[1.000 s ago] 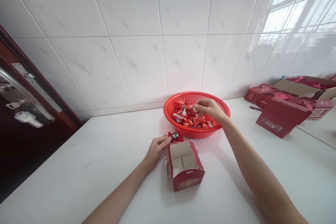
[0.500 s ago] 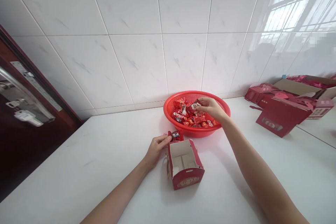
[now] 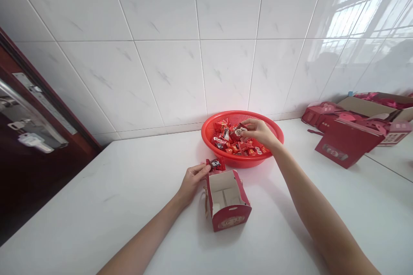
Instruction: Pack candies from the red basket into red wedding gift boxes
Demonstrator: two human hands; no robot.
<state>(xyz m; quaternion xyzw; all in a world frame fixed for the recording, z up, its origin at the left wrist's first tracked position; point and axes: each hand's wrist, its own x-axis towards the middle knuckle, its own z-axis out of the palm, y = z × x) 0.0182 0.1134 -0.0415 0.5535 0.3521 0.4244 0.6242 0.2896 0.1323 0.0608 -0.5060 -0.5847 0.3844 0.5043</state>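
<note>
My left hand (image 3: 192, 181) is closed on a red-wrapped candy (image 3: 216, 164), pinching its left end just behind the small box. That dark red cardboard box (image 3: 231, 219) stands open-topped on the white table, its pale inside showing, with a tan cord (image 3: 206, 202) at its left side. Over the red plastic basket (image 3: 240, 162), my right hand (image 3: 260, 132) pinches a dark red wrapped candy (image 3: 239, 132) with white lettering. Several other wrapped candies (image 3: 243, 148) lie heaped in the basket beneath it.
Folded dark red gift boxes (image 3: 350, 144) lie to the right, beside an open brown carton (image 3: 364, 105) with pink-red items in it. White wall tiles (image 3: 226, 77) rise behind the table (image 3: 129, 206). At left is a dark red door with keys (image 3: 35, 142) in its lock.
Almost nothing has moved. The camera view shifts very slightly, and both hands keep their grips, the right one still over the basket.
</note>
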